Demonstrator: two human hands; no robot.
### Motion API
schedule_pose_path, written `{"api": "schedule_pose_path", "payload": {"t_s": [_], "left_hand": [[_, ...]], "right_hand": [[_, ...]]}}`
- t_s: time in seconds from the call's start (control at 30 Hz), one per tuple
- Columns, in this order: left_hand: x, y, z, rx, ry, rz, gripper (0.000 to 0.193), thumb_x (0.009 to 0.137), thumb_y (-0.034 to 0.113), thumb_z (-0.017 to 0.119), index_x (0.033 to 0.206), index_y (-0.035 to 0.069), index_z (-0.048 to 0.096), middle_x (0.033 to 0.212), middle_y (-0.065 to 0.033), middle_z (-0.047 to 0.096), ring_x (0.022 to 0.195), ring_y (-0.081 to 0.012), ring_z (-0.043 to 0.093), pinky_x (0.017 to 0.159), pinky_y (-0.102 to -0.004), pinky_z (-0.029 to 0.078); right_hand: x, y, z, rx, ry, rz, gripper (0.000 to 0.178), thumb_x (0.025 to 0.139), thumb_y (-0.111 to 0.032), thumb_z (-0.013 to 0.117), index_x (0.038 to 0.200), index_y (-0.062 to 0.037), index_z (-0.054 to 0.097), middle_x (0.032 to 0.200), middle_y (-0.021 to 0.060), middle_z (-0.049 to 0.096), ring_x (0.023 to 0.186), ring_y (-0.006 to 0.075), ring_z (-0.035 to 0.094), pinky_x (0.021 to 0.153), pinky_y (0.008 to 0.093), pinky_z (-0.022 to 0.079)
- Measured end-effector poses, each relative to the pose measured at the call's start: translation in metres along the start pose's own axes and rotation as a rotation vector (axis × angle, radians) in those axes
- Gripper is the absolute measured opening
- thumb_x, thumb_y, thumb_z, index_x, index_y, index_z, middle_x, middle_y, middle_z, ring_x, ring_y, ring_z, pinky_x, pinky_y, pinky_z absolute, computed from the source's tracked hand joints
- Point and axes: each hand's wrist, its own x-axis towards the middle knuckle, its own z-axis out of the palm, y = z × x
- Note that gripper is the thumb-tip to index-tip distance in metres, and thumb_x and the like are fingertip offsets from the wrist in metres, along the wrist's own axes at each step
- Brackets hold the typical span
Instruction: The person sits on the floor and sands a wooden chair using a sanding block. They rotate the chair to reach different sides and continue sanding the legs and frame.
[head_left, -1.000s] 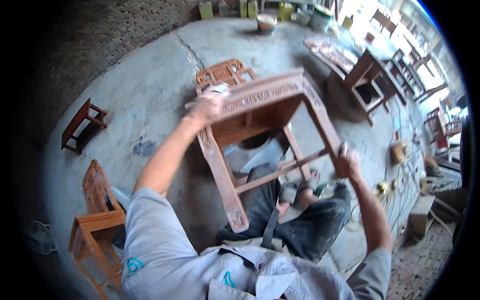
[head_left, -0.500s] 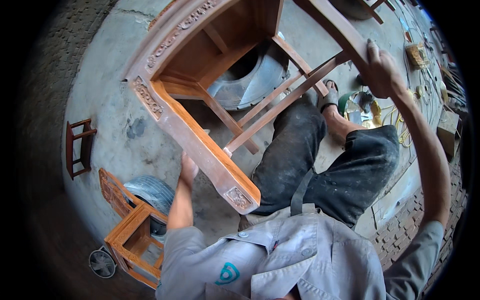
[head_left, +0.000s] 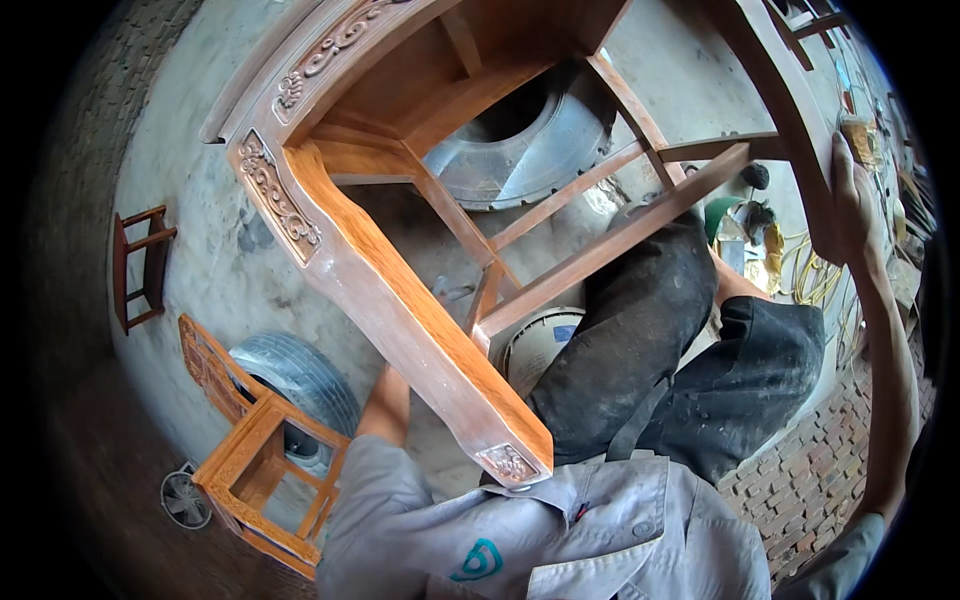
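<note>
A carved wooden furniture frame (head_left: 385,295), with legs and cross stretchers, lies tilted on its side in front of me. Its near leg has an orange-brown inner face and a paler, dusty outer face with carving. My right hand (head_left: 853,205) grips the end of the leg on the far right, fingers along its outer edge. My left forearm (head_left: 386,408) passes behind the near leg, which hides that hand and its fingers. Beneath the frame, a large tyre (head_left: 520,150) lies on the floor.
At lower left, an orange-brown wooden chair (head_left: 270,465) stands by another tyre (head_left: 300,380) and a fan (head_left: 187,498). A small dark stool (head_left: 145,268) is farther left. A round pale container (head_left: 540,345) sits beside my leg. Yellow cable (head_left: 815,275) lies coiled at right.
The far-right leg and my right hand have moved right and down. The near leg's lower end has shifted slightly right and down. The round container has come into view.
</note>
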Motion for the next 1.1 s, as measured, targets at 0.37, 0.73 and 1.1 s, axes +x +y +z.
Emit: {"api": "schedule_pose_path", "payload": {"t_s": [0.37, 0.73, 1.1], "left_hand": [[0.019, 0.019, 0.047, 0.322, 0.184, 0.563, 0.032, 0.1, 0.033, 0.059, 0.118, 0.007, 0.067, 0.074, -0.0072, 0.058, 0.067, -0.0188, 0.055, 0.064, -0.0349, 0.048], [0.034, 0.096, 0.043, 0.996, 0.113, 1.052, 0.041, 0.097, 0.019, 0.057, 0.137, 0.012, 0.059, 0.09, -0.0173, 0.06, 0.081, -0.0354, 0.057, 0.071, -0.0449, 0.048], [0.079, 0.143, -0.002, 1.124, 0.267, 1.142, 0.054, 0.095, 0.008, 0.052, 0.149, 0.009, 0.049, 0.091, -0.0209, 0.061, 0.086, -0.0414, 0.056, 0.076, -0.0472, 0.048]], "right_hand": [[-0.003, 0.002, -0.031, -0.28, -0.079, -0.255, 0.068, 0.082, 0.001, 0.066, 0.144, 0.0117, 0.041, 0.125, 0.0358, 0.056, 0.103, 0.0469, 0.063, 0.094, 0.0456, 0.05], [0.002, -0.007, -0.043, -0.476, -0.092, -0.338, 0.066, 0.083, 0.001, 0.065, 0.144, 0.0096, 0.041, 0.128, 0.0372, 0.054, 0.109, 0.0498, 0.061, 0.095, 0.0505, 0.049], [0.001, -0.009, -0.052, -0.477, -0.108, -0.325, 0.072, 0.081, 0.0, 0.069, 0.148, -0.0003, 0.043, 0.133, 0.0355, 0.052, 0.108, 0.0485, 0.062, 0.096, 0.047, 0.05]]}}
